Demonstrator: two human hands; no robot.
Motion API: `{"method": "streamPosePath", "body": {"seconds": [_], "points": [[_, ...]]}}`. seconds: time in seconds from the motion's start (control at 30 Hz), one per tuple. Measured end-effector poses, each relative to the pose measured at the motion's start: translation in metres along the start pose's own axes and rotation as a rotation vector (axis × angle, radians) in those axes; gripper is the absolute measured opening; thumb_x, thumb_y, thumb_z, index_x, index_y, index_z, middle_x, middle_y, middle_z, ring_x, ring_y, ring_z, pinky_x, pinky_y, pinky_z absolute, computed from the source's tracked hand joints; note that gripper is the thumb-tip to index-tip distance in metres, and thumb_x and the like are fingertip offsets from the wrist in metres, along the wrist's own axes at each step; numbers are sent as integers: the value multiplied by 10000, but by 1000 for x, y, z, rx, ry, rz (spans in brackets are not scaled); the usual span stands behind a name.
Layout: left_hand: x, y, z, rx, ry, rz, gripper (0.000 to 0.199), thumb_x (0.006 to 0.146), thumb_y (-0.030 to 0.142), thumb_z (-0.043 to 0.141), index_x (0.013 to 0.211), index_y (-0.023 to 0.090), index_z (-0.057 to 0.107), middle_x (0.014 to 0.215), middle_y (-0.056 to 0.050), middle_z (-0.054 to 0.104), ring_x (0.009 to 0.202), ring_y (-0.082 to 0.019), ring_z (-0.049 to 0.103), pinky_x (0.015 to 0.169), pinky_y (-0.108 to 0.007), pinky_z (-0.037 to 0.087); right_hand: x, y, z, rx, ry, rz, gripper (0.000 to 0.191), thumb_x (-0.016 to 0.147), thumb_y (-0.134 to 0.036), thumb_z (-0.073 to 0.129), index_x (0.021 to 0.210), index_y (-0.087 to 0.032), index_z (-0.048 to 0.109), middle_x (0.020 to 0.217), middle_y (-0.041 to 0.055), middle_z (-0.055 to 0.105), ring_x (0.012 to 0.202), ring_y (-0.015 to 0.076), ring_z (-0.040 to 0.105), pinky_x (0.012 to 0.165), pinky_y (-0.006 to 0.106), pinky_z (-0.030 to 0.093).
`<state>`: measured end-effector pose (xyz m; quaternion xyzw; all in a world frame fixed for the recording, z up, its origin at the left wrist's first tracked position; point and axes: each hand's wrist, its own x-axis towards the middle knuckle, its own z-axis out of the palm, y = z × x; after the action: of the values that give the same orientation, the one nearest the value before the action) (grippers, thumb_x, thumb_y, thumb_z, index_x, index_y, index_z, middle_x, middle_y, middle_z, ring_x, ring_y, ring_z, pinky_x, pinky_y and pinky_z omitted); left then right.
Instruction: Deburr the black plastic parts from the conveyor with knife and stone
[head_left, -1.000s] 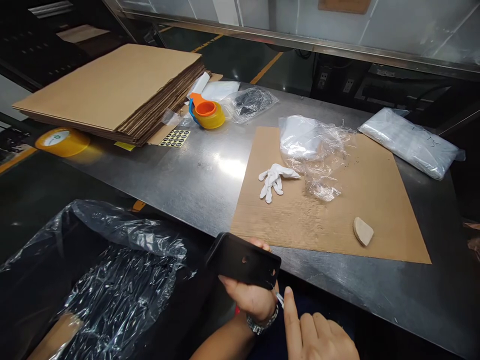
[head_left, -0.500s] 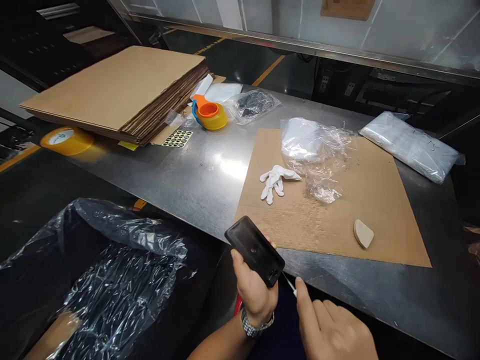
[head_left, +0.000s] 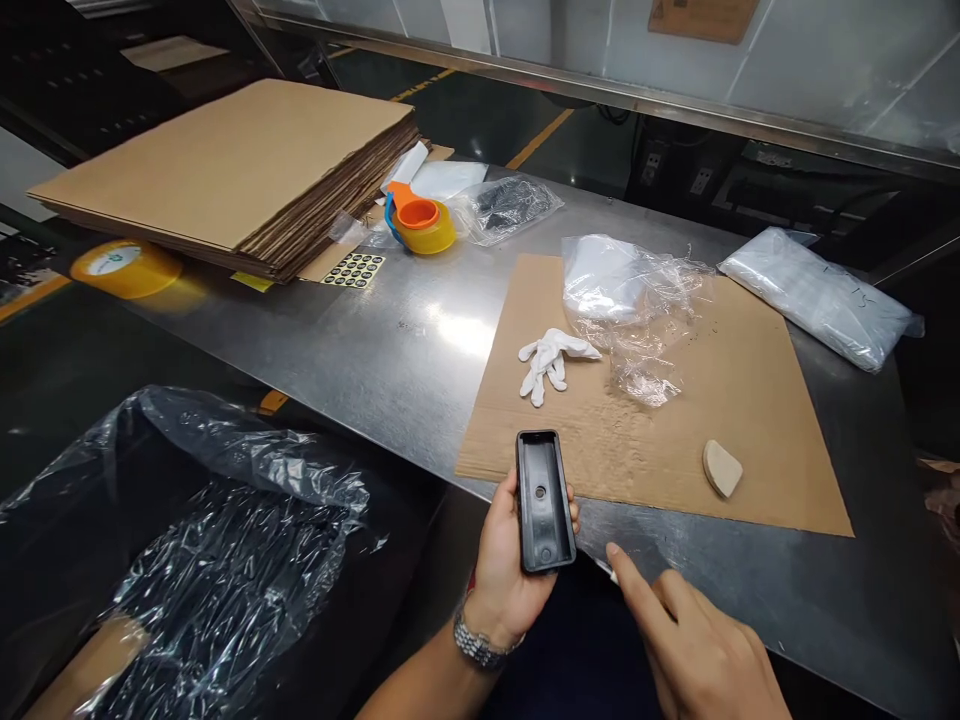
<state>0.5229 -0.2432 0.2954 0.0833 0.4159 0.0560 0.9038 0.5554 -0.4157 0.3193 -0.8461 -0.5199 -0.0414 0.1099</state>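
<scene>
My left hand (head_left: 504, 560) is closed around a black plastic tray-like part (head_left: 541, 520), an oblong shell with rounded corners. Its hollow side faces me, with a small round hole near the middle of its floor. A metal-band watch sits on that wrist. To its right, my right hand (head_left: 701, 635) is closed on a slim pen-like tool (head_left: 613, 577); only a bit of its white front end and thin tip show by the index finger. The tool's tip is apart from the black part. Beyond my hands, a white glove (head_left: 553, 362) lies on a cardboard sheet (head_left: 517, 450).
On the cardboard are clear plastic bags (head_left: 611, 285) and a beige wedge-shaped block (head_left: 723, 470). The metal table (head_left: 360, 350) also bears stacked cardboard (head_left: 232, 160), a tape dispenser (head_left: 424, 225), a tape roll (head_left: 127, 268), stickers (head_left: 354, 271) and a wrapped pack (head_left: 821, 295). A plastic-lined container (head_left: 247, 560) stands lower left.
My left hand has turned the black part from its outer side to its hollow side and more upright. My right hand has moved slightly right, taking the tool's tip away from the part's edge.
</scene>
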Motion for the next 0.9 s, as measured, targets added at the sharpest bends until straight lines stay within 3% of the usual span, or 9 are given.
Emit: {"method": "streamPosePath", "body": {"seconds": [0.17,0.7,0.9], "points": [[-4,-1,4,23,35,28,333,852,348,385,758,92,576,658,-83,592,562,-144,554,551,-260,485,0,-10,-7,-206,43,-67,371,888,-111,329,1202,-129,526,541,-23,453,453,87,443,475,221,357],[-5,-5,0,81,9,71,369,846,386,397,749,95,601,657,-75,606,568,-139,558,563,-252,485,1,-4,-14,-211,-129,-193,389,865,-127,342,1223,-91,487,573,-12,478,473,89,484,458,207,360],[-5,-8,-1,105,18,84,384,845,402,395,725,102,601,641,-74,606,570,-142,557,563,-250,476,2,0,-17,-194,-163,-208,444,807,-54,304,1205,-112,493,568,-11,472,458,95,487,435,211,354]]}}
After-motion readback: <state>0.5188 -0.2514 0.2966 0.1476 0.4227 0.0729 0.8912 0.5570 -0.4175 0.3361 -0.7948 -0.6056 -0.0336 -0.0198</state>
